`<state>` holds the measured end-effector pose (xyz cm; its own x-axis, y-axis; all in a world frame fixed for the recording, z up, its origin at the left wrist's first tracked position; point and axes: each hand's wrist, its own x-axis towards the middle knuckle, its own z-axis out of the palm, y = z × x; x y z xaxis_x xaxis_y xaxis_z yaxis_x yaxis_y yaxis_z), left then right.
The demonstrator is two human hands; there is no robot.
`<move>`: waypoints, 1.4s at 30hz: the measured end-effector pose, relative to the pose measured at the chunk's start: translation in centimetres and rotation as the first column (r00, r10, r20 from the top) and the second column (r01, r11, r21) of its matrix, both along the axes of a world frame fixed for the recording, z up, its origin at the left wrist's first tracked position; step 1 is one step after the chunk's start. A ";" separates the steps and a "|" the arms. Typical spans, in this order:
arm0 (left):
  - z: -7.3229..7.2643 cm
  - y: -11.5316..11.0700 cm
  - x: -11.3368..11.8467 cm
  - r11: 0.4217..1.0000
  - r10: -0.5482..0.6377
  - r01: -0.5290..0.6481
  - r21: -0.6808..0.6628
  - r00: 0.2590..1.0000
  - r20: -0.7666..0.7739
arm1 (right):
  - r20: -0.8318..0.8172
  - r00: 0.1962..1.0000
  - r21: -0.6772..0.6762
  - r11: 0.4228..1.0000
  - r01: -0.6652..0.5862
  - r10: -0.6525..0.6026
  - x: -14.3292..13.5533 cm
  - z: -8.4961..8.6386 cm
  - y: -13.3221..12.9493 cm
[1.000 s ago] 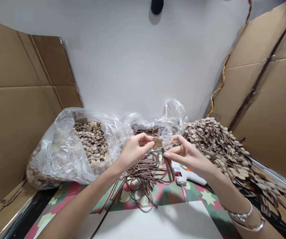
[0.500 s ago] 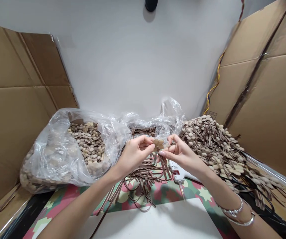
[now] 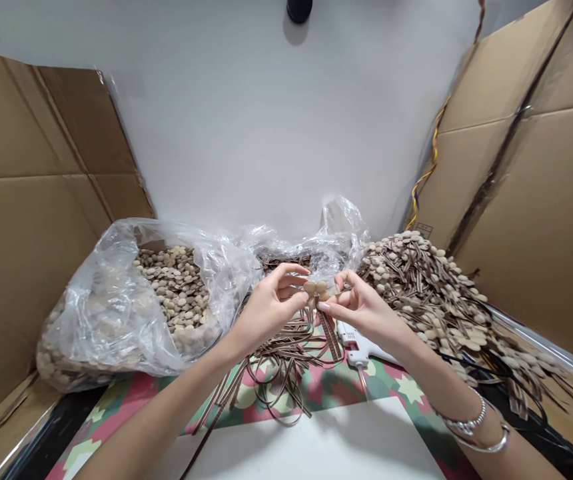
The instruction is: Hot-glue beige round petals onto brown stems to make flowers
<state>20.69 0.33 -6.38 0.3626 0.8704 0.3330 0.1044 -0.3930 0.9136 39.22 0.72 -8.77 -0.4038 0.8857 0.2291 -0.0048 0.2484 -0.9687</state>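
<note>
Between both hands, above the patterned cloth, is a tan flower-shaped piece [image 3: 318, 288] with rounded petals. A brown checked ribbon [image 3: 329, 333] hangs down from it. My left hand [image 3: 276, 300] pinches the flower's left edge with the thumb, its other fingers curved above. At the right side, my right hand [image 3: 359, 303] has thumb and fingers closed on the flower where the ribbon meets it. The fingertips partly hide that join. Just below my right hand lies a white glue gun [image 3: 359, 347], nozzle toward me. Loose brown ribbons [image 3: 286, 347] lie in a tangle under the hands.
A clear plastic bag [image 3: 101, 320] full of tan pieces stands at the left. Another plastic bag [image 3: 339, 233] holds ribbons at the back. Ribboned flowers form a pile [image 3: 426, 287] on the right. A white board [image 3: 306, 447] lies in front; cardboard panels [image 3: 531, 200] flank the sides.
My left fingers have lifted and opened slightly above the flower, while the thumb stays at its edge. The ribbon's top now looks gathered at the flower. My right hand has hardly moved.
</note>
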 end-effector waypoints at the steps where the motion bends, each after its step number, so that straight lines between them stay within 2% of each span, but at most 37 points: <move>1: 0.0 0.0 0.0 1.000 -0.004 0.004 -0.007 1.000 -0.004 | 0.008 1.000 -0.001 1.000 0.000 0.000 0.0 0.0 0.0; 17: 0.1 0.0 0.0 0.995 -0.058 0.054 -0.087 0.998 -0.040 | -0.014 0.997 -0.008 0.997 -0.082 0.082 0.3 -0.2 -0.1; 25: 0.0 0.3 -0.1 0.995 -0.036 0.033 -0.090 0.999 -0.031 | 0.048 0.995 0.016 0.996 -0.086 0.086 0.6 0.0 -0.1; 28: -0.1 0.5 -0.3 0.996 -0.033 0.030 -0.080 0.999 -0.038 | 0.112 0.992 0.068 0.996 -0.065 0.057 0.8 0.3 -0.4; 33: 0.0 0.6 -0.5 0.998 -0.011 0.009 -0.066 0.999 -0.036 | 0.242 0.966 0.238 0.971 0.034 -0.093 0.4 0.5 -1.0; 38: 0.0 0.6 -0.5 0.996 -0.022 0.019 -0.083 0.999 -0.034 | 0.232 0.971 0.250 0.968 -0.001 -0.059 -0.1 0.4 -1.1; 42: 0.0 0.6 -0.5 0.996 -0.032 0.027 -0.087 0.998 -0.056 | 0.264 0.958 0.327 0.945 0.019 -0.111 0.0 0.7 -1.4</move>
